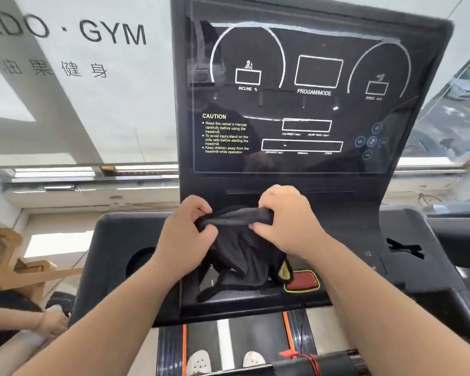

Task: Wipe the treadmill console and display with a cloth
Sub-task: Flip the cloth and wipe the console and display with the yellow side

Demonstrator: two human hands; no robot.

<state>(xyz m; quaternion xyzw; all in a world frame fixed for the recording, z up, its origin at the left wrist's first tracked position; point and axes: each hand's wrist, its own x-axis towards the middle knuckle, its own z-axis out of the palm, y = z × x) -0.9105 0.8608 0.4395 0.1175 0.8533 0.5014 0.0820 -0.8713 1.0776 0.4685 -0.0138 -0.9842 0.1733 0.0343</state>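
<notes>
**treadfan:** ok what are the fingers doing on your feed?

**remote_op:** both sets are curled tight. The left hand [185, 234] has its fingers [198, 206] pinching one end of a rolled-up edge of the black cloth [242, 248]. The right hand [285, 221] curls over the other end, with the thumb tucked underneath. So I see that edge pulled into a bar between the two hands. The rest of the cloth hangs below the knuckles in loose folds, with a bit of yellow trim at its lower right.

**treadfan:** and where's that vs the machine?

**remote_op:** it's right under the hands, draped against the middle of the console [114, 240]. The lower hem seems to rest on the button panel, but I can't tell for sure. Just right of the hem, below the right wrist, there's a red stop button [301, 280] with a yellow border. Left of the left wrist is a round cup holder [140, 260].

Above the fingers the display [291, 104] stands tilted back. It's dark, with white INCLINE and PROGAM/MODE labels and a CAUTION block, and the cloth is well below it, not touching.

Below the forearms are the belt [255, 329] and two light shoes [200, 362]. Way off left of the left hand I've got GYM lettering [111, 33] on the window, a wooden chair [8, 256], and another person's hand [52, 321] low in the corner.
</notes>
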